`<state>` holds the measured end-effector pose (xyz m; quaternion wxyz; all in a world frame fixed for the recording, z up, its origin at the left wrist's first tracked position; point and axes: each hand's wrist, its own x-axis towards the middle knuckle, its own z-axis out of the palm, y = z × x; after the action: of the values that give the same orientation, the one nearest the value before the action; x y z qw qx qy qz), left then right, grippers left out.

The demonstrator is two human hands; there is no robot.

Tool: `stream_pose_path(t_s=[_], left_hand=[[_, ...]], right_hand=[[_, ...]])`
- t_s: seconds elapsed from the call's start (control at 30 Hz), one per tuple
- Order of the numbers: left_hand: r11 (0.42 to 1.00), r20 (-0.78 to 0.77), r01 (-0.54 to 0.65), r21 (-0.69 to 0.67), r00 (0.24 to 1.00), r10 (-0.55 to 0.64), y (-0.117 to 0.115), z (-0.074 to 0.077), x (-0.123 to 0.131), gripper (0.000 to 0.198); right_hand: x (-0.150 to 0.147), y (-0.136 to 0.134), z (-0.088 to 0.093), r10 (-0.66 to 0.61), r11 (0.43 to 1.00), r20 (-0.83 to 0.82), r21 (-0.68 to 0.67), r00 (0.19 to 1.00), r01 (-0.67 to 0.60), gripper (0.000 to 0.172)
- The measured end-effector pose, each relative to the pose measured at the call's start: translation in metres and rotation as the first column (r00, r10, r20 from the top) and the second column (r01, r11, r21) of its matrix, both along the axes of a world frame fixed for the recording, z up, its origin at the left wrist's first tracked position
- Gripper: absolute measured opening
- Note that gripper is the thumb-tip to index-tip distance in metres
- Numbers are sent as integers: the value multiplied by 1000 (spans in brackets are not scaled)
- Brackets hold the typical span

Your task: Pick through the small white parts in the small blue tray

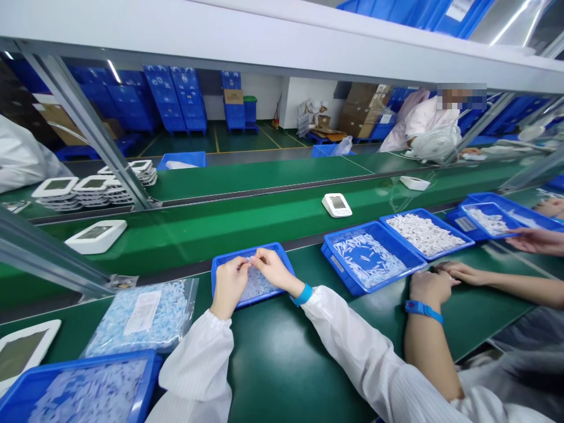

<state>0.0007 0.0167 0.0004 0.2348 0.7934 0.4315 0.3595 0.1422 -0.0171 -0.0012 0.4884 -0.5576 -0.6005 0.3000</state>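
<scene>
My left hand (229,283) and my right hand (273,268) meet over a small blue tray (220,263) filled with little white plastic pieces. Both hands have their fingers pinched together on a small piece I cannot make out. My sleeves are white, and a blue band (302,295) is on my right wrist.
A clear bag of white pieces (143,317) lies to the left, with another blue tray (83,388) in front of it. Two blue trays of parts (368,261) (425,234) stand to the right, by a co-worker's hands (434,282). White devices (337,204) (94,236) sit on the green conveyor.
</scene>
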Motion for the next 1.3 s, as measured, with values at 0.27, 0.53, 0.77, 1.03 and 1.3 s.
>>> stream_pose_path(t_s=[0.27,0.53,0.77,1.03,1.3], left_hand=[[996,-244,21,87,970,1,-4,-2,1,23],[997,-303,44,68,953,-21,-4,-1,2,26],[987,-44,18,157,999,-11,1,-7,1,22],[949,-143,71,308,989,-27,3,-9,-2,25],[958,-184,18,287,982,36,2,-7,-2,25]], right_hand=[[-7,-7,3,-54,998,303,39,951,44,24],[-3,-5,-1,39,999,266,-3,963,-40,22],[4,9,-10,3,1000,-256,16,967,1,39],[4,7,-9,3,1000,-271,20,963,3,39],[3,-1,1,63,997,-18,44,998,-62,27]])
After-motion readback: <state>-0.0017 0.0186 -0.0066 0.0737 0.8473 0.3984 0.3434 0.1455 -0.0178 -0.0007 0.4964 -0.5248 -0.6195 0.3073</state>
